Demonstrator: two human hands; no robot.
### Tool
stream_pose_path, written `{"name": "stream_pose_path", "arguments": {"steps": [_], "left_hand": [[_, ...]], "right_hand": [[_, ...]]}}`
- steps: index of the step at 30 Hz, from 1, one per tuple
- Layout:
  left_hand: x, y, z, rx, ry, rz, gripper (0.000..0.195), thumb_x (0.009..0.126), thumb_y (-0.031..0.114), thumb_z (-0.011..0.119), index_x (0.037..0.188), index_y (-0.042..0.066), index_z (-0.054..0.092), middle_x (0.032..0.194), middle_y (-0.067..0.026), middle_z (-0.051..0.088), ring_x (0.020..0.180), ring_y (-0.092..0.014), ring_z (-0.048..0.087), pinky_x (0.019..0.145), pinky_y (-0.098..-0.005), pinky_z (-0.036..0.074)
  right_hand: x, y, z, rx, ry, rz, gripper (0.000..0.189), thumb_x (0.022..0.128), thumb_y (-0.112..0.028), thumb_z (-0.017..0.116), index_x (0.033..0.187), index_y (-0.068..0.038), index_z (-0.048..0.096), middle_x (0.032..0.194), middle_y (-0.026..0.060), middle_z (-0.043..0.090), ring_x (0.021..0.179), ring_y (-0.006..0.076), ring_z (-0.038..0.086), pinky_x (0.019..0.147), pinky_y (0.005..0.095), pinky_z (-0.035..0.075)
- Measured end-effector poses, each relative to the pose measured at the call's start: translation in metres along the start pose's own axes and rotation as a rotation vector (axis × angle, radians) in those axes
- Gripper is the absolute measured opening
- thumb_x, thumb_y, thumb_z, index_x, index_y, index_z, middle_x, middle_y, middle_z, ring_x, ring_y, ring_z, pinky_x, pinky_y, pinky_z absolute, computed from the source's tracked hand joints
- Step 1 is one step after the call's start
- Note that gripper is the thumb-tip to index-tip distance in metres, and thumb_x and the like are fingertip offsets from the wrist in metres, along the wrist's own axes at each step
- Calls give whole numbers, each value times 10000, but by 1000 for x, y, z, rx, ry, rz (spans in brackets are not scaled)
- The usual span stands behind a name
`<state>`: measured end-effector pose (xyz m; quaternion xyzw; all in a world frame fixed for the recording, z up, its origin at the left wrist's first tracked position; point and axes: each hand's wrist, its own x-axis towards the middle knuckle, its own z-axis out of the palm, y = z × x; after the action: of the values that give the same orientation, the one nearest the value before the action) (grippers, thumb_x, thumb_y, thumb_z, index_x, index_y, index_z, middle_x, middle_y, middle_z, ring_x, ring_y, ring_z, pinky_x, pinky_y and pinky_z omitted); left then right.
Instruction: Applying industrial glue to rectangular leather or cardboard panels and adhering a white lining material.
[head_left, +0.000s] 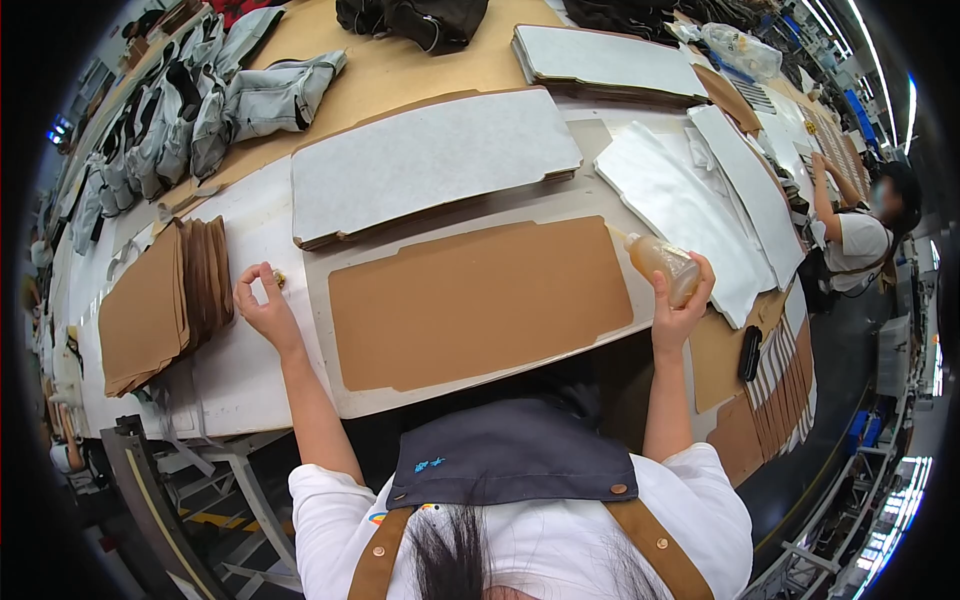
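In my right hand (679, 300) is a translucent plastic squeeze bottle (664, 266) with amber liquid inside. The bottle is tilted, its nozzle pointing up and left by the right end of a brown board sheet (480, 300). This notched sheet lies flat before me. My left hand (266, 307) is over the white tabletop left of the sheet, fingers curled and thumb raised. Just beside the thumb shows a small yellowish thing (280, 278); whether the fingers hold it, I cannot tell.
Beyond the sheet lies a stack of white-faced boards (435, 161), with another stack (607, 64) farther back. Brown sheets (161, 307) stand bunched at left. White pieces (675, 210) lie at right. Grey bags (277, 94) fill the far left. A person (859, 232) works at right.
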<state>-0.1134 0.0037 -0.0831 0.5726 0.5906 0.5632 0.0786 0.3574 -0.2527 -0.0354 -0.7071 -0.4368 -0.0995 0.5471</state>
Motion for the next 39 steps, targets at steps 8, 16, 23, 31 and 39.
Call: {"name": "stream_pose_path", "arguments": {"steps": [8,16,23,31,39], "left_hand": [[0,3,0,-2,-2,11,207,979,243,686,947,40,657,982,-49,620,986,-199,547,933,-349,424],[-1,3,1,-33,2,-4,195,974,225,691,950,36,654,986,-52,625,1001,-205,543,934,-353,424],[-1,5,-1,-17,7,12,190,971,221,692,948,37,652,994,-48,626,995,-213,544,935,-358,420],[-2,10,-1,-65,19,10,183,971,228,690,922,58,644,991,-36,627,1007,-209,534,951,-363,405],[-2,18,-6,-41,34,33,186,972,236,686,903,73,630,975,-15,637,1011,-205,527,954,-373,400]], "right_hand": [[-4,2,3,16,4,-12,520,877,-158,779,1309,-42,513,1239,118,558,1139,257,546,1000,369,423],[-13,-10,15,52,-38,-43,517,880,-164,779,1302,-43,506,1235,125,566,1135,264,557,1002,376,426],[-23,-29,32,94,-114,-95,515,882,-143,771,1300,-36,490,1201,153,575,1099,291,581,982,394,451],[-34,-47,55,210,-204,-157,526,886,-132,767,1311,-36,471,1225,169,565,1142,295,574,1002,401,453],[-40,-72,83,276,-263,-250,558,851,-103,795,1304,-32,477,1188,195,588,1111,337,627,953,424,514]]}}
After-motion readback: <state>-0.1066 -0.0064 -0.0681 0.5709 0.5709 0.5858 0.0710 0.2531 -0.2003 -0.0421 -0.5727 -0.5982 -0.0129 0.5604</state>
